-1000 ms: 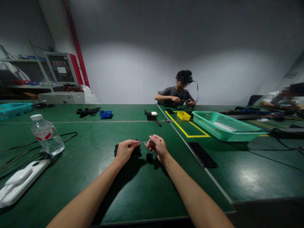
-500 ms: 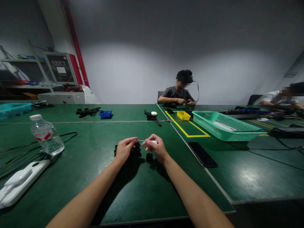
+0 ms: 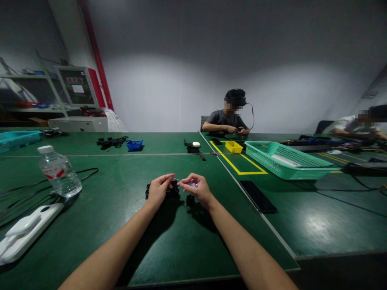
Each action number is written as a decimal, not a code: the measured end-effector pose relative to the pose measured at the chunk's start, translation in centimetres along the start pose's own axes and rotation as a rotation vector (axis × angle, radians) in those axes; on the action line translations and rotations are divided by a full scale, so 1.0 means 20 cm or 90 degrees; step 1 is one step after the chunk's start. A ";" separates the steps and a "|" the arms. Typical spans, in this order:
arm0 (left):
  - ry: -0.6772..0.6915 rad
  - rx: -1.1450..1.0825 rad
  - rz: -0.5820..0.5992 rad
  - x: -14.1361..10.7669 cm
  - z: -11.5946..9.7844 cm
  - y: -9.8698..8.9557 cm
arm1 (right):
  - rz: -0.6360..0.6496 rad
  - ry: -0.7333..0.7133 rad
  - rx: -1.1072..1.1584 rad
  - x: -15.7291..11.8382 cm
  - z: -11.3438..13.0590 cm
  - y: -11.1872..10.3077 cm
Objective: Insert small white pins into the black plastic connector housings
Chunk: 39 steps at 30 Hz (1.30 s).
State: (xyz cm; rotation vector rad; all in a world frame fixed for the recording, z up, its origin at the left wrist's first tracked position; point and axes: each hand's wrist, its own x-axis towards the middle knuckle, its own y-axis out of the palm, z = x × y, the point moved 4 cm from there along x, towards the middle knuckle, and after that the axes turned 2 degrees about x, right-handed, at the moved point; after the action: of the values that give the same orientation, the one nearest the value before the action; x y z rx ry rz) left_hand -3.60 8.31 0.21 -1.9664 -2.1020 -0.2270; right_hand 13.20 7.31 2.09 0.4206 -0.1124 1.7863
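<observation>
My right hand [image 3: 198, 189] grips a small screwdriver [image 3: 192, 184] by its pale, see-through handle, the thin metal shaft pointing left. At the shaft's tip, the thumb and forefinger of my left hand [image 3: 158, 189] are pinched together. Whatever lies between them is too small to make out. Black parts [image 3: 173, 192] sit on the table just behind and beside my left hand, partly covered by it. One separate small black block [image 3: 190, 200] stands below my right hand.
A phone [image 3: 258, 196] lies to the right, near a green basket [image 3: 290, 173] and a yellow tray [image 3: 234, 147]. On the left are a water bottle [image 3: 59, 173] and a white power strip [image 3: 30, 233]. Farther back is a blue tray [image 3: 134, 145]. A person [image 3: 226, 119] sits opposite.
My right fingers have shifted along the screwdriver towards its shaft, and its handle end now tilts lower. My left hand stays almost in place.
</observation>
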 end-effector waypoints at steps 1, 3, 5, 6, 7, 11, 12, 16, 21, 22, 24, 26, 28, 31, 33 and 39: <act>0.001 -0.002 0.002 0.00 0.00 0.00 | 0.007 -0.001 0.004 0.00 0.00 0.00; 0.004 0.000 0.006 0.00 0.00 0.00 | 0.014 -0.003 0.006 0.00 -0.01 0.00; 0.008 0.006 0.008 -0.01 0.00 0.00 | 0.016 -0.006 0.005 0.00 -0.01 0.01; 0.009 0.009 0.008 -0.01 0.00 0.01 | 0.017 -0.007 0.005 0.00 0.00 0.01; 0.011 0.010 0.008 -0.01 -0.01 0.01 | 0.018 -0.007 0.004 0.00 0.00 0.01; 0.017 0.013 0.011 -0.01 -0.01 0.01 | 0.012 -0.013 -0.021 -0.01 0.02 0.02; 0.018 0.016 0.011 -0.01 -0.01 0.01 | 0.007 -0.015 -0.030 -0.01 0.02 0.02; 0.028 0.043 0.007 -0.01 -0.02 0.01 | -0.008 -0.015 -0.042 -0.01 0.03 0.01; 0.041 0.081 0.001 0.00 -0.02 0.00 | -0.011 -0.019 -0.032 -0.01 0.02 0.01; 0.043 0.086 0.000 0.00 -0.02 0.00 | -0.011 -0.020 -0.035 -0.01 0.02 0.01; 0.046 0.091 -0.001 0.00 -0.02 0.00 | -0.012 -0.023 -0.047 -0.01 0.03 0.01; 0.045 0.091 -0.004 0.00 -0.02 0.00 | -0.009 -0.026 -0.059 -0.01 0.03 0.01; 0.042 0.088 -0.004 0.00 -0.01 0.00 | 0.003 -0.028 -0.060 -0.01 0.03 0.01; 0.036 0.080 -0.002 0.00 -0.01 0.00 | 0.029 -0.028 -0.046 -0.01 0.01 0.01; 0.032 0.073 0.000 0.00 -0.01 0.00 | 0.041 -0.031 -0.041 -0.01 -0.01 0.01; 0.025 0.073 0.004 -0.01 -0.01 0.00 | 0.053 -0.031 -0.048 -0.01 -0.01 0.01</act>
State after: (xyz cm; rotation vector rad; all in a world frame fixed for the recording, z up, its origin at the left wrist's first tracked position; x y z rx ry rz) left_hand -3.50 8.06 0.39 -1.8870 -2.0370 -0.1399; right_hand 12.99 7.21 1.83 0.4112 -0.2334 1.8477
